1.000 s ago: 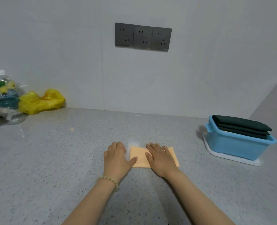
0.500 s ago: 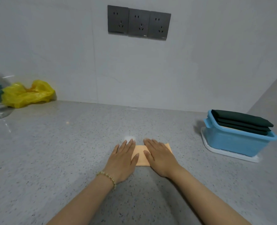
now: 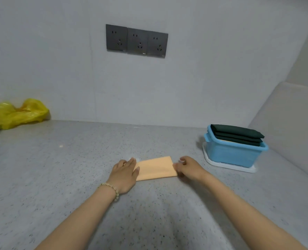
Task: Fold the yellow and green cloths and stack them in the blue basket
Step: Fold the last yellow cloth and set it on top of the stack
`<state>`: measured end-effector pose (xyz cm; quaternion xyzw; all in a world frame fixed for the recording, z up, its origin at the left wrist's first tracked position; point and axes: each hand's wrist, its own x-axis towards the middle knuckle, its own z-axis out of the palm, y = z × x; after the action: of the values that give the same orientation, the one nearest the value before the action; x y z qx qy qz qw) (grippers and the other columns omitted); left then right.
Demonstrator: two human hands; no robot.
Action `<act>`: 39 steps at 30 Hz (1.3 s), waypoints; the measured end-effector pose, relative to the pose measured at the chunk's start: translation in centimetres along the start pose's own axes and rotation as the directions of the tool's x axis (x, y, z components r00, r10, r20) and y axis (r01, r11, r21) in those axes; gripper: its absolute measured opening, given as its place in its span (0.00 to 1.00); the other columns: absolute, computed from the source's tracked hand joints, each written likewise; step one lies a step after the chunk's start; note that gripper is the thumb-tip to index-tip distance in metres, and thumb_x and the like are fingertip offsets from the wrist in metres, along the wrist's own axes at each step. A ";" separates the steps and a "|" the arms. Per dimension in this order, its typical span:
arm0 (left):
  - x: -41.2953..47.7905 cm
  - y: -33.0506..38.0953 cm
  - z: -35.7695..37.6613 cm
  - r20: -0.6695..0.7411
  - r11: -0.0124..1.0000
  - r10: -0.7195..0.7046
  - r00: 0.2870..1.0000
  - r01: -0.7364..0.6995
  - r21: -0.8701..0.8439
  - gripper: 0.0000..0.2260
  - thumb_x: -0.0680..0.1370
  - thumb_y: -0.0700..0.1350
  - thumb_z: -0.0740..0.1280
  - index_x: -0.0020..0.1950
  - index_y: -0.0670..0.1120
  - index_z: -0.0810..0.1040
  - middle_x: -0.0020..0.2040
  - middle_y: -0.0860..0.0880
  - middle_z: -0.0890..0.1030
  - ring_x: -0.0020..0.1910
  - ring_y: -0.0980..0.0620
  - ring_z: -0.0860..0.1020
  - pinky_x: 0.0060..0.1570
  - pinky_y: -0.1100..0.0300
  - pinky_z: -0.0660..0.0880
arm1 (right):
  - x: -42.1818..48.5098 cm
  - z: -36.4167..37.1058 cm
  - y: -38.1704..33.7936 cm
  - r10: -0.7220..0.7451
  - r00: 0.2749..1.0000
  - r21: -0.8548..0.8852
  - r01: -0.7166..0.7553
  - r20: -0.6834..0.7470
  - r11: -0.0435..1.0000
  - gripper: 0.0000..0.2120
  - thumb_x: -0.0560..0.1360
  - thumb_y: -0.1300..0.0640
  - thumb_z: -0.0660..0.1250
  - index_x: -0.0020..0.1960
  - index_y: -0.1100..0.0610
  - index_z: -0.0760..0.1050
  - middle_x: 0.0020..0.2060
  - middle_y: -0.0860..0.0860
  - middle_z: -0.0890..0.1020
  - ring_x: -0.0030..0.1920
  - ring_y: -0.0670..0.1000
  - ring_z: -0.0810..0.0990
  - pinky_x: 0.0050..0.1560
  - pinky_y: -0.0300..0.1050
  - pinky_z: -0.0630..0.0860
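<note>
Yellow cloth (image 3: 156,167) folded, between hands | left hand (image 3: 125,173) fingers flat on left end | right hand (image 3: 189,168) fingers pinch right edge

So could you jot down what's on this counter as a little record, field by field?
Cloth: folded yellow fabric cloth, flat on the grey speckled counter
Left hand: flat on its left end
Right hand: pinches its right edge
Basket: blue plastic basket at right, holding stacked dark green folded cloths
Beyond: crumpled yellow plastic bag, far left
</note>
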<state>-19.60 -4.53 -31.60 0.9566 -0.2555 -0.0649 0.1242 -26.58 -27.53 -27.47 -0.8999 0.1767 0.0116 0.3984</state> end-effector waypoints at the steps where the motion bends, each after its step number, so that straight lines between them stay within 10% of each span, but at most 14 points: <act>1: 0.0 0.1 -0.1 0.005 1.000 0.007 1.000 -0.007 -0.001 0.25 0.84 0.53 0.42 0.79 0.46 0.48 0.79 0.52 0.50 0.75 0.49 0.51 0.73 0.56 0.48 | -0.1 -0.3 -0.2 0.072 0.997 0.121 -0.076 0.040 0.990 0.18 0.79 0.55 0.62 0.62 0.67 0.70 0.50 0.58 0.81 0.45 0.51 0.82 0.49 0.46 0.78; 7: -1.4 0.1 0.8 -0.034 0.999 0.033 0.999 -0.035 -0.039 0.25 0.84 0.54 0.42 0.79 0.45 0.48 0.79 0.51 0.50 0.75 0.51 0.50 0.72 0.57 0.49 | -0.6 -0.5 -1.5 0.208 0.956 0.744 -0.294 0.210 0.601 0.15 0.76 0.67 0.66 0.61 0.69 0.71 0.54 0.62 0.77 0.45 0.54 0.80 0.39 0.42 0.81; 14: -1.8 0.0 0.6 -0.088 0.898 -0.076 0.993 0.030 -0.439 0.28 0.82 0.60 0.47 0.79 0.48 0.49 0.78 0.51 0.53 0.76 0.53 0.50 0.73 0.57 0.49 | -1.1 -0.2 -3.9 0.065 0.936 0.705 -0.305 0.346 0.641 0.05 0.77 0.65 0.65 0.53 0.64 0.73 0.41 0.57 0.80 0.31 0.48 0.83 0.37 0.41 0.81; 16: -1.2 1.9 -0.9 -0.026 0.609 -0.198 0.980 0.102 -0.786 0.33 0.80 0.60 0.55 0.79 0.48 0.46 0.77 0.50 0.56 0.76 0.50 0.55 0.74 0.54 0.51 | -1.2 -2.4 -4.1 0.020 0.965 0.736 -0.213 0.262 0.642 0.06 0.77 0.65 0.64 0.54 0.63 0.74 0.40 0.55 0.81 0.31 0.46 0.82 0.36 0.38 0.82; 19: 0.7 5.9 -3.2 0.200 -0.139 -0.105 0.974 0.185 -0.973 0.30 0.74 0.57 0.67 0.72 0.46 0.64 0.62 0.48 0.75 0.60 0.49 0.75 0.70 0.52 0.63 | -1.5 -7.7 -3.6 -0.020 0.990 0.807 -0.102 0.139 0.582 0.04 0.78 0.64 0.64 0.51 0.61 0.75 0.36 0.52 0.82 0.29 0.44 0.81 0.35 0.36 0.81; 23: 4.6 12.8 -6.5 0.230 -0.397 0.161 0.960 0.277 -0.875 0.14 0.77 0.50 0.66 0.56 0.41 0.75 0.46 0.44 0.84 0.44 0.51 0.83 0.47 0.57 0.81 | -1.6 -15.1 -1.8 -0.017 1.000 0.845 0.003 0.007 0.535 0.02 0.77 0.63 0.64 0.49 0.60 0.75 0.32 0.51 0.81 0.28 0.44 0.80 0.32 0.34 0.79; 26: 8.4 17.5 -9.0 0.126 -0.319 0.124 0.984 0.160 -0.934 0.05 0.78 0.40 0.66 0.53 0.41 0.76 0.39 0.48 0.83 0.38 0.56 0.80 0.36 0.66 0.80 | -1.0 -19.4 -0.9 0.028 0.994 0.856 0.079 -0.109 0.511 0.03 0.78 0.63 0.62 0.46 0.60 0.74 0.29 0.51 0.82 0.27 0.45 0.81 0.29 0.35 0.78; 33: 17.6 26.5 -10.3 -0.088 0.006 -0.075 0.993 -0.087 -0.996 0.22 0.72 0.42 0.75 0.64 0.39 0.75 0.49 0.46 0.80 0.41 0.56 0.79 0.32 0.69 0.77 | 2.9 -26.9 4.4 0.172 0.879 0.627 0.169 -0.445 0.761 0.14 0.75 0.60 0.69 0.59 0.62 0.73 0.47 0.55 0.79 0.41 0.49 0.77 0.38 0.40 0.77; 39: 20.1 27.8 -6.1 -0.098 0.374 -0.120 0.988 -0.046 -0.926 0.20 0.71 0.46 0.75 0.60 0.39 0.78 0.49 0.46 0.80 0.43 0.51 0.79 0.33 0.67 0.78 | 4.6 -26.3 9.4 0.228 0.800 0.442 0.051 -0.555 0.896 0.17 0.71 0.59 0.73 0.58 0.61 0.74 0.53 0.56 0.76 0.49 0.51 0.74 0.48 0.43 0.69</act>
<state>-14.31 -36.76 -19.45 0.7307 -0.1439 -0.1278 0.6550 -28.50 -53.80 -16.97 -0.7361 0.3330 -0.2907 0.5126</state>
